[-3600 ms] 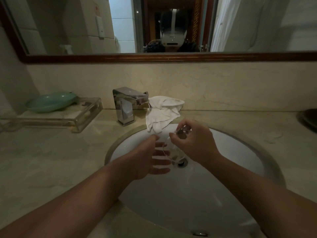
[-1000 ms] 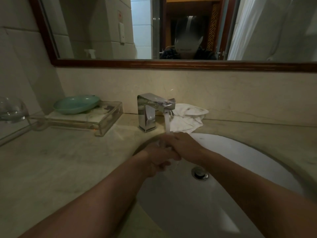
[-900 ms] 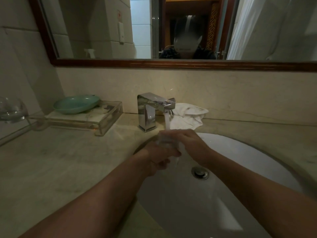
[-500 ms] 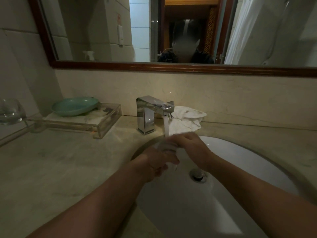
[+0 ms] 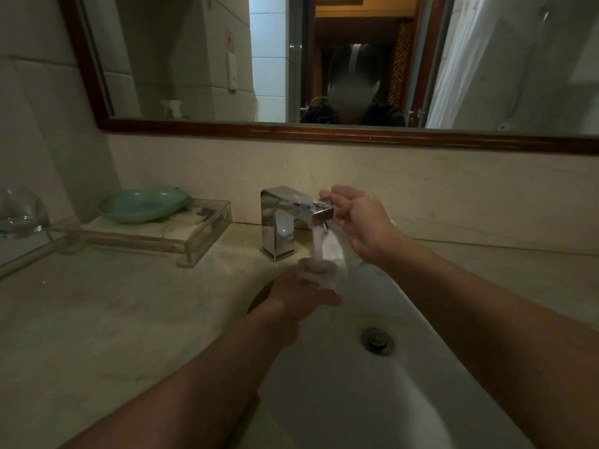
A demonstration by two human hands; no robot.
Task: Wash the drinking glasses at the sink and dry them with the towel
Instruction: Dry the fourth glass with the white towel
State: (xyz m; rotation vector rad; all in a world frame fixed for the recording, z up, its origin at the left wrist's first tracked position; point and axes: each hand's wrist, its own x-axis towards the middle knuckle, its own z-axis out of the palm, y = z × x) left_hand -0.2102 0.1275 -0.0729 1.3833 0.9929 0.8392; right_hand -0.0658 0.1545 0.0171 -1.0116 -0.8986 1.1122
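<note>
A clear drinking glass [image 5: 317, 271] sits in my left hand [image 5: 299, 294], held over the white sink [image 5: 340, 367] under the water running from the chrome faucet [image 5: 285, 218]. My right hand [image 5: 359, 222] is raised at the faucet's handle, fingers loosely spread and touching its right end. The white towel [image 5: 334, 251] lies behind the sink, mostly hidden by my right hand. A second glass [image 5: 19, 215] stands at the far left on a rack.
A teal dish [image 5: 142, 204] rests on a clear acrylic tray [image 5: 194, 234] left of the faucet. The drain plug [image 5: 377, 340] sits in the basin. A wood-framed mirror [image 5: 324, 131] runs above the marble counter [image 5: 113, 312].
My right hand has left the glass and risen to the faucet handle. My left hand keeps the glass under the stream.
</note>
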